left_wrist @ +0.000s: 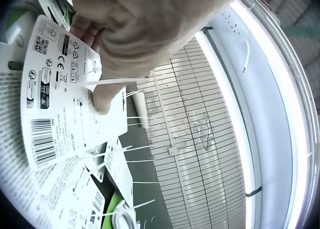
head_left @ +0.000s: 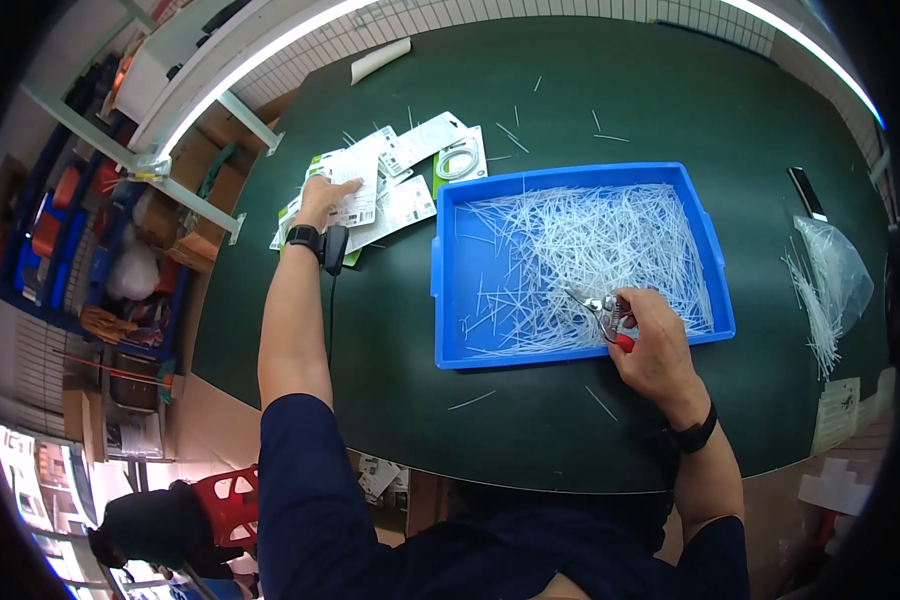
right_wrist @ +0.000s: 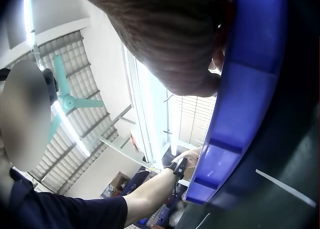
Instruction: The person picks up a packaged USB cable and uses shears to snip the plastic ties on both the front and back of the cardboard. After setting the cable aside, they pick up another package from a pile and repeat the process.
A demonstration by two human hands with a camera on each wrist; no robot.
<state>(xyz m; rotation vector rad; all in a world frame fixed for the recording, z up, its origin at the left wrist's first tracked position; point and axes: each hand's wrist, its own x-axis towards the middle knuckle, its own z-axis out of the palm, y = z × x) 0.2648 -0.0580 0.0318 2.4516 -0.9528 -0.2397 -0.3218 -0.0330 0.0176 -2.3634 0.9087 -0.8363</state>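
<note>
My left hand (head_left: 322, 197) is at a pile of printed cardboard packages on the left of the table. Its thumb lies across the face of a white package card (left_wrist: 55, 104) with a barcode, the fingers behind the card's edge. Thin white plastic ties (left_wrist: 142, 182) stick out around these cards. My right hand (head_left: 658, 345) grips small spring-loaded cutters (head_left: 603, 308) with red handles. They point left over a blue tray (head_left: 582, 178) heaped with thin white plastic strips (head_left: 610, 240). In the right wrist view the tray wall (right_wrist: 235, 109) hides most of the fingers and the cutters.
A package with a coiled white cable (head_left: 458, 162) lies beside the tray's upper left corner. At the right are a clear plastic bag (head_left: 838, 275), loose strips (head_left: 818, 330) and a black-handled tool (head_left: 806, 192). Single strips (head_left: 472, 400) are scattered over the green tabletop (head_left: 400, 330).
</note>
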